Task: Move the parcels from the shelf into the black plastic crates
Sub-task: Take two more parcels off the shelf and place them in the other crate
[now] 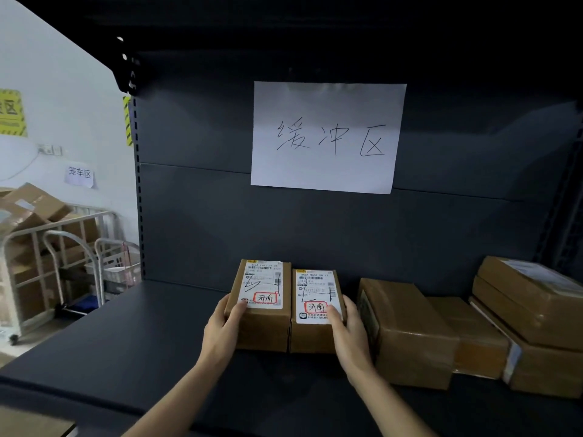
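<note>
2 hands (220, 326) (350, 329) grip 2 touching parcels (263, 313) (312, 323) on the shelf (126, 342).

The shelf (126, 342) carries at least six brown cardboard parcels. Two bear white labels at the centre, the left labelled parcel (262, 326) and the right labelled parcel (310, 337); two are plain and just to their right, the larger plain parcel (413, 342) and the smaller plain parcel (479, 342); the far-right stack (536, 313) holds at least two, the exact number not determinable. Two hands are in view, the left hand (220, 329) and the right hand (350, 332), with one handwritten sheet (328, 137) on the far back panel, and two yellow signs (11, 113) and one small white notice (80, 176) on the left wall.
</note>
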Tool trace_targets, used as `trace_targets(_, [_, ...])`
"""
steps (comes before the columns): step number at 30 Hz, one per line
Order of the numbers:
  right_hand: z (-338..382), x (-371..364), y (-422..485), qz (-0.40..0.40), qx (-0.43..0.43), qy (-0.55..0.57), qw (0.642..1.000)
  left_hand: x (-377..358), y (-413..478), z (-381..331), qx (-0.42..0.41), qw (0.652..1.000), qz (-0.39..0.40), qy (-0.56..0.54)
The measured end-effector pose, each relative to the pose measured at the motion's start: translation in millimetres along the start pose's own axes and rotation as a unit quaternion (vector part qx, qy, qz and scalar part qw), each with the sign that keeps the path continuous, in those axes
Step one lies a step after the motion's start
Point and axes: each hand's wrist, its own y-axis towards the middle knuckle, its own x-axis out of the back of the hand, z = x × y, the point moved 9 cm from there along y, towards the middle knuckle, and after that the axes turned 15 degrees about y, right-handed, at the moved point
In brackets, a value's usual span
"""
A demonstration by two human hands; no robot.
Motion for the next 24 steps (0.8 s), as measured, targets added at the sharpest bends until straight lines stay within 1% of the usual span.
trace_targets(7, [21, 11, -39, 0.020, 0.026, 0.056, 0.998, 11, -46, -19, -0.038, 0.999, -0.015, -0.031])
trace_targets(16, [40, 30, -105, 0.050, 0.029, 0.121, 0.991, 29, -132, -33, -0.062, 0.996, -0.046, -0.035])
trace_targets(20, [43, 25, -135, 0.066, 0.031, 0.130, 0.989, 50, -169, -33, -0.074, 0.995, -0.064, -0.036])
trace_targets(24, [43, 4, -162, 0.095, 0.021, 0.145, 0.985, 82, -203, -28, -0.073, 0.993, -0.086, -0.029])
